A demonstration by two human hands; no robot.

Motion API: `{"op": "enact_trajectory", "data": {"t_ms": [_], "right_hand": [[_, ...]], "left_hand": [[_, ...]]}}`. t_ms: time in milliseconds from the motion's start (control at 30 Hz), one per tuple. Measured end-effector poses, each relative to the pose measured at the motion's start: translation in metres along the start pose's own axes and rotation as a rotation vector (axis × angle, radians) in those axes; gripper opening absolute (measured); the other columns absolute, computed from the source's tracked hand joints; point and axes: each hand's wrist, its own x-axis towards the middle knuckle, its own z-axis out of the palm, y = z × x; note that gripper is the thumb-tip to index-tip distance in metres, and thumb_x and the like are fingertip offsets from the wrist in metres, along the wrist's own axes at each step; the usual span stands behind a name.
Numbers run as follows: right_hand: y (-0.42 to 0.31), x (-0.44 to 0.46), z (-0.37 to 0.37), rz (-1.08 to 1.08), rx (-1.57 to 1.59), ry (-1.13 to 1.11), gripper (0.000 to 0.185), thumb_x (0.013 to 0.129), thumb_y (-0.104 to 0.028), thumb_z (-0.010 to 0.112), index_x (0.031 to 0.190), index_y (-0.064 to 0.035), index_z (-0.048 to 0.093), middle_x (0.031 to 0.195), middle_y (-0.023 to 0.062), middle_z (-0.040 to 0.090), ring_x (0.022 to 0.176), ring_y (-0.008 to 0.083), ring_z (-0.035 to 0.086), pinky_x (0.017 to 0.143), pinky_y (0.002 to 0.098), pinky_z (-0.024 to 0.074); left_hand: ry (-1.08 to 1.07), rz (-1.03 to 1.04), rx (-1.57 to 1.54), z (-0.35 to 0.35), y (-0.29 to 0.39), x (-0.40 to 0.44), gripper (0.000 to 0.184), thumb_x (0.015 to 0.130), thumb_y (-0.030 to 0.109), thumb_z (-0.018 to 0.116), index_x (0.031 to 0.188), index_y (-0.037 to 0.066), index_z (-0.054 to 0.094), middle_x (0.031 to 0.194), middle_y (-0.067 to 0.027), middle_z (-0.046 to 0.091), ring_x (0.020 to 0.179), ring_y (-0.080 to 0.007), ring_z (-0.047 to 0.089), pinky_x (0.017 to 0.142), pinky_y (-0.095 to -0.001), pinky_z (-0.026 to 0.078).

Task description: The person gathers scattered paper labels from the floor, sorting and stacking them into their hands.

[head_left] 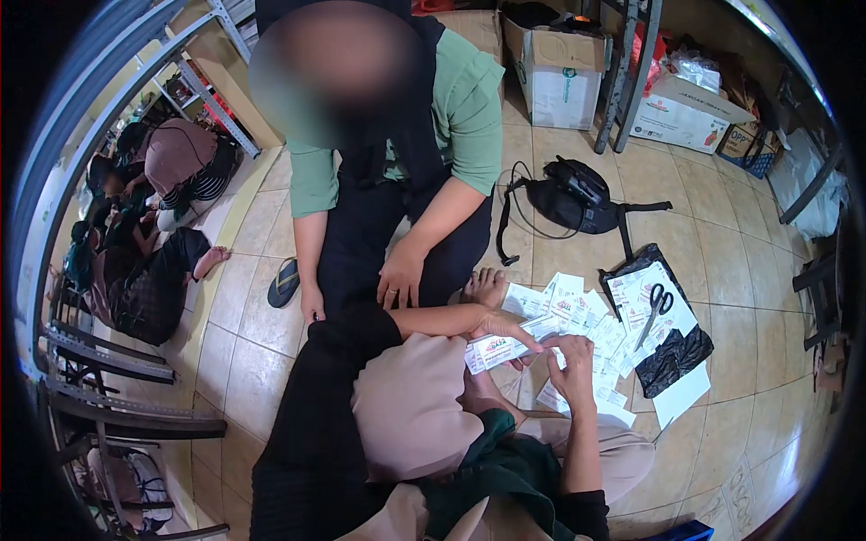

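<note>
Lap: beige cloth [410, 401] and dark green cloth [519, 473] bunch over the seated person, whose body runs out of sight at the bottom edge.
Blue thing: only a corner of this blue object [687, 532] shows, too little to name.
Right hand: the right hand [570, 356] is partly curled, thumb and forefinger at the slips' end; I can't tell whether they pinch or merely touch.
Left hand: the left hand [507, 326] is closed on the printed slips [503, 352], thumb along the top; its other fingers are mostly hidden.
Held slips: up off the floor between both hands, small print unreadable from here.
Floor papers: loose papers [577, 311] overlap just beyond, some covered by the hands.
Scissors: the black-handled scissors [661, 299] lie on paper over a crumpled black plastic bag [672, 361].
Bare foot: one foot [487, 287] beside the papers; whose, I can't say.
Facing person: a person in green sleeves [467, 135] sits opposite, one hand on a leg, face blurred.
Waist bag: a black bag [564, 203] on the tiles, straps loose.
Boxes: cardboard boxes [566, 86] by the wall, partly blocked by metal posts [629, 81].
</note>
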Motion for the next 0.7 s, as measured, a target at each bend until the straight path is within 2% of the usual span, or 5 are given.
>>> {"op": "enact_trajectory", "data": {"t_ms": [433,533,600,667,700], "right_hand": [[-0.008,0.001,0.007,0.098,-0.173,0.085,0.025,0.069,-0.014,0.069,0.092,-0.0127,0.062,0.105,0.0046,0.058,0.118,0.0268,0.042,0.105,0.0483,0.0113],[-0.018,0.005,0.015,0.233,-0.296,0.257,0.053,0.065,-0.022,0.074,0.114,-0.0112,0.055,0.131,0.0123,0.041,0.129,0.0349,0.026,0.106,0.0509,0.01],[-0.014,0.006,0.026,0.319,-0.017,0.582,0.087,0.062,-0.024,0.079,0.133,-0.0054,0.033,0.141,0.0241,0.019,0.131,0.0418,0.017,0.105,0.051,0.0112],[-0.01,0.003,0.031,0.361,-0.033,0.565,0.098,0.062,-0.018,0.081,0.137,0.0001,0.019,0.137,0.0273,0.018,0.128,0.0401,0.023,0.103,0.0484,0.0205],[-0.007,0.003,0.037,0.494,0.296,0.602,0.098,0.062,-0.017,0.081,0.137,-0.0006,0.019,0.137,0.025,0.019,0.125,0.0363,0.027,0.1,0.0459,0.0262]], "left_hand": [[0.362,0.096,0.473,0.004,0.0,0.007,0.084,0.058,0.044,0.073,0.123,0.001,0.041,0.129,-0.0242,0.034,0.122,-0.0319,0.03,0.1,-0.0447,0.022],[0.445,0.118,0.583,0.005,-0.003,0.007,0.086,0.057,0.043,0.073,0.124,0.001,0.04,0.132,-0.0256,0.032,0.126,-0.0333,0.028,0.102,-0.0458,0.02],[0.472,0.123,0.618,0.006,-0.001,0.006,0.087,0.057,0.043,0.073,0.125,0.001,0.039,0.133,-0.026,0.031,0.127,-0.0337,0.027,0.102,-0.0461,0.019],[0.525,0.064,0.575,0.009,0.003,0.007,0.11,0.039,0.05,0.077,0.124,-0.004,0.033,0.125,-0.0182,0.035,0.122,-0.0267,0.027,0.103,-0.042,0.02],[0.523,0.064,0.575,0.009,0.003,0.007,0.11,0.039,0.05,0.077,0.124,-0.004,0.033,0.125,-0.0182,0.035,0.122,-0.0267,0.027,0.103,-0.042,0.02]]}}
